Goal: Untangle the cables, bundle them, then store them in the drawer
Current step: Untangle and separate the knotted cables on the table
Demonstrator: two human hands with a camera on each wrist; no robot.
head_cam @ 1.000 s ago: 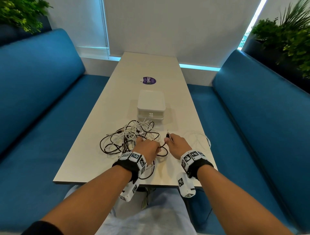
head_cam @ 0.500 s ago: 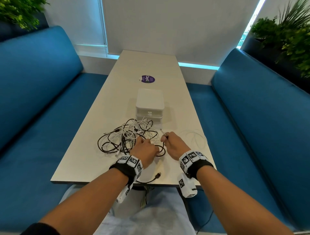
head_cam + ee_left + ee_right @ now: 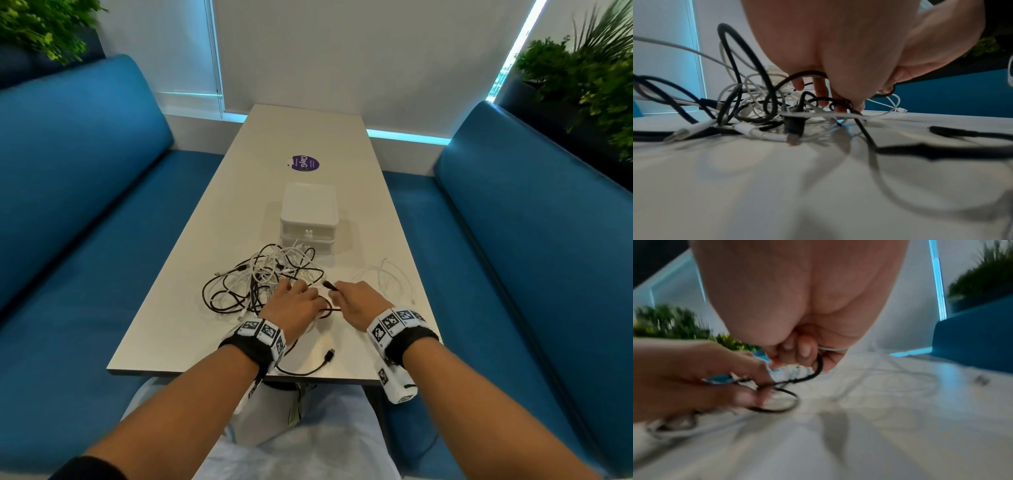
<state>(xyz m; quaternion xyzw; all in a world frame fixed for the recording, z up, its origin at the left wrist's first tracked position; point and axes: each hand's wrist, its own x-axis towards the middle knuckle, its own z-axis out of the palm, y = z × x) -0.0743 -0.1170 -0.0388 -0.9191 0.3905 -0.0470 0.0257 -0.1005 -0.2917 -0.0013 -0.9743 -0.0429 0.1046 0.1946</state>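
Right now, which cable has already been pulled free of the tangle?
On the long pale table, look right of the person's right hand. The thin white cable lies there alone in loose loops, apart from the black-and-white cable tangle.

Cable tangle (image 3: 263, 277) blocks table (image 3: 178, 329) centre, drawer box (image 3: 309, 219) just behind it, loose white cable (image 3: 383, 277) right, bare tabletop left and far end

We each see two bare arms. The left wrist has a black band (image 3: 251, 347) with white blocks (image 3: 263, 330) on top, each with a black square pattern. The right wrist has the same black band (image 3: 409, 341) and blocks (image 3: 390, 323). A white box (image 3: 394, 383) with the same patterns hangs under it, at 6 o'clock. Our trousers (image 3: 298, 445) are pale blue. A black sleeve (image 3: 85, 471) shows at 7 o'clock.
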